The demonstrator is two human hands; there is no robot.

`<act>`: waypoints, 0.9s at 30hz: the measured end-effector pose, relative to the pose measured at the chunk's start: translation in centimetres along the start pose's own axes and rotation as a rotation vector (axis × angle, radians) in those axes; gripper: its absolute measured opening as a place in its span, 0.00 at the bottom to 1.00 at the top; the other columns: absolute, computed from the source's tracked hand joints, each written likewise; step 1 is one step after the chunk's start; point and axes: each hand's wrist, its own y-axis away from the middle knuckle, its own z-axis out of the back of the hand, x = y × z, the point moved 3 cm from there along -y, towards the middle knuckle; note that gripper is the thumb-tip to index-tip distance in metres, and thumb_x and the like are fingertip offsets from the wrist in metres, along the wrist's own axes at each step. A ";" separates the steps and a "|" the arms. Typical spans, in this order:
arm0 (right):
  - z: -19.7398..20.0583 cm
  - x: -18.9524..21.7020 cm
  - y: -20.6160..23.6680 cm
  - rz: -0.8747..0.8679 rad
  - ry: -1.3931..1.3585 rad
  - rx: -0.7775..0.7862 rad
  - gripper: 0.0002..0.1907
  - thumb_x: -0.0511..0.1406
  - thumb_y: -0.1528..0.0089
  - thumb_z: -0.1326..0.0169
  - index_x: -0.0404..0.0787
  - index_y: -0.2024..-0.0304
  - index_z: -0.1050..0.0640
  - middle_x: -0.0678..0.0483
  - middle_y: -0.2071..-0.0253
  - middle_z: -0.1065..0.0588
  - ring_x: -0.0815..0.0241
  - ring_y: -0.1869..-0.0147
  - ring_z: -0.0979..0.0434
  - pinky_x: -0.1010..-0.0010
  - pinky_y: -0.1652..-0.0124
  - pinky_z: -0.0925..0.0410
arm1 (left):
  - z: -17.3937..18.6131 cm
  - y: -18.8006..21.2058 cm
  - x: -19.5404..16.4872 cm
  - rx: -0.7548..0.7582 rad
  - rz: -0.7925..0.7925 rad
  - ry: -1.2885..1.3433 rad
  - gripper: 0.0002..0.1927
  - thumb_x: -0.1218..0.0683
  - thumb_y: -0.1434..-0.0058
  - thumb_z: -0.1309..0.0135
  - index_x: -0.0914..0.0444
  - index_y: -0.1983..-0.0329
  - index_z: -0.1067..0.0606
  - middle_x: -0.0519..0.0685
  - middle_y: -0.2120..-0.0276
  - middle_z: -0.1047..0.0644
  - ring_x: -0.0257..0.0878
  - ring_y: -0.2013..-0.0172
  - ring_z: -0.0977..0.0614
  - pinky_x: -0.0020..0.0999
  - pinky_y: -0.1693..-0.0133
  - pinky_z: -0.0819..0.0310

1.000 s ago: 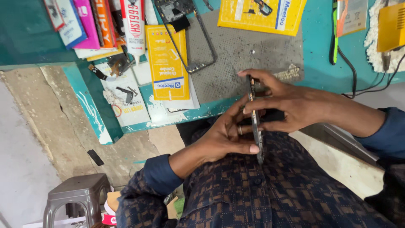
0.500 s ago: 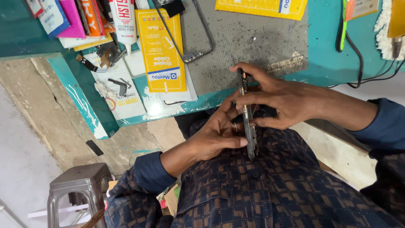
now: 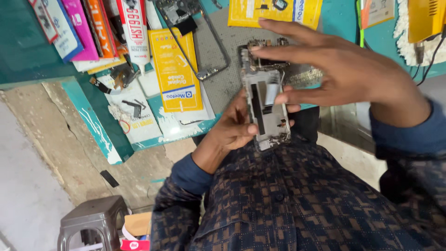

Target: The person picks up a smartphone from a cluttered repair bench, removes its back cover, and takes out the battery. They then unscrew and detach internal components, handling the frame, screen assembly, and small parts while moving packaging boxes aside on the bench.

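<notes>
**Opened-up phone frame, both hands on it**

So here the grey opened phone body with its bare insides showing (image 3: 265, 104) is held up just over the near edge of the teal counter (image 3: 341, 18), above the person's lap and patterned dark shirt (image 3: 297, 204). The left hand (image 3: 234, 128) is closed on its lower left side, thumb lying across the lower face. The right hand (image 3: 344, 69) comes over from the right with fingers mostly stretched out; one fingertip sits on the top end of the phone and another presses the middle of its right edge (so it's a light pinch, not a full wrap).

My read: this is the inspect-or-prise step, with the inner face turned up toward the camera. Whatever comes next looks like it needs a steady left grip and careful fingertip work around those exposed parts, since they look delicate.

Around it: a yellow flat packet (image 3: 176, 69) lies on the counter to the left, a thin metal phone bezel (image 3: 204, 44) beside it, and a white-and-red glue tube (image 3: 134, 30) further left. A grey plastic stool (image 3: 90, 221) stands on the floor.
</notes>
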 end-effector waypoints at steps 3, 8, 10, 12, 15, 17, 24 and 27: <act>-0.3 0.0 2.0 -0.070 -0.204 -0.227 0.28 0.37 0.37 0.38 0.43 0.35 0.29 0.49 0.30 0.34 0.42 0.27 0.29 0.54 0.36 0.28 | 0.4 -0.3 -0.4 0.049 -0.059 0.031 0.45 0.61 0.38 0.34 0.68 0.23 0.46 0.62 0.29 0.36 0.62 0.30 0.33 0.67 0.30 0.38; -4.7 -1.5 3.2 -0.076 -0.671 -0.320 0.17 0.29 0.28 0.47 0.39 0.36 0.27 0.46 0.28 0.32 0.53 0.26 0.28 0.63 0.37 0.27 | 1.8 -0.9 -0.7 0.068 -0.081 0.000 0.46 0.62 0.40 0.33 0.67 0.22 0.45 0.62 0.30 0.35 0.62 0.30 0.33 0.67 0.30 0.38; -6.2 -2.3 3.7 -0.138 -0.799 -0.376 0.15 0.29 0.26 0.50 0.38 0.37 0.26 0.46 0.28 0.32 0.56 0.30 0.26 0.65 0.38 0.25 | 2.1 -0.9 -0.8 0.080 -0.079 -0.015 0.46 0.63 0.40 0.34 0.67 0.23 0.45 0.62 0.30 0.35 0.62 0.29 0.33 0.66 0.30 0.38; -7.4 -3.2 4.1 -0.268 -0.825 -0.417 0.14 0.27 0.27 0.51 0.36 0.40 0.25 0.45 0.31 0.29 0.59 0.40 0.21 0.67 0.44 0.21 | 2.2 -0.7 -0.8 0.079 -0.088 -0.024 0.47 0.64 0.40 0.35 0.66 0.22 0.46 0.60 0.28 0.37 0.61 0.29 0.34 0.66 0.31 0.39; -7.7 -4.1 4.1 -0.171 -0.707 -0.562 0.09 0.24 0.22 0.53 0.34 0.41 0.25 0.46 0.36 0.27 0.58 0.34 0.23 0.68 0.38 0.24 | 2.6 -0.3 -0.9 0.013 -0.132 -0.014 0.49 0.66 0.41 0.36 0.62 0.21 0.50 0.61 0.25 0.39 0.63 0.29 0.36 0.67 0.30 0.41; -8.2 -4.8 3.9 -0.245 -0.755 -0.602 0.10 0.24 0.25 0.52 0.35 0.42 0.25 0.47 0.37 0.27 0.59 0.33 0.24 0.66 0.38 0.23 | 3.0 -0.1 -1.1 0.004 -0.141 -0.005 0.50 0.66 0.41 0.37 0.63 0.20 0.50 0.62 0.25 0.40 0.63 0.29 0.36 0.68 0.30 0.41; -10.6 -3.9 3.4 -0.207 -0.220 -0.421 0.33 0.27 0.43 0.34 0.34 0.35 0.29 0.45 0.30 0.32 0.45 0.28 0.33 0.60 0.39 0.30 | 4.6 1.2 -1.2 -0.036 -0.179 0.048 0.50 0.66 0.42 0.37 0.66 0.20 0.49 0.65 0.28 0.40 0.64 0.30 0.35 0.68 0.31 0.40; -11.7 -4.1 2.4 -0.207 0.025 -0.423 0.37 0.32 0.46 0.30 0.36 0.37 0.30 0.46 0.32 0.30 0.45 0.28 0.34 0.55 0.35 0.33 | 4.8 1.4 -1.3 -0.030 -0.168 0.009 0.48 0.66 0.41 0.38 0.67 0.20 0.48 0.65 0.28 0.39 0.65 0.30 0.35 0.68 0.32 0.39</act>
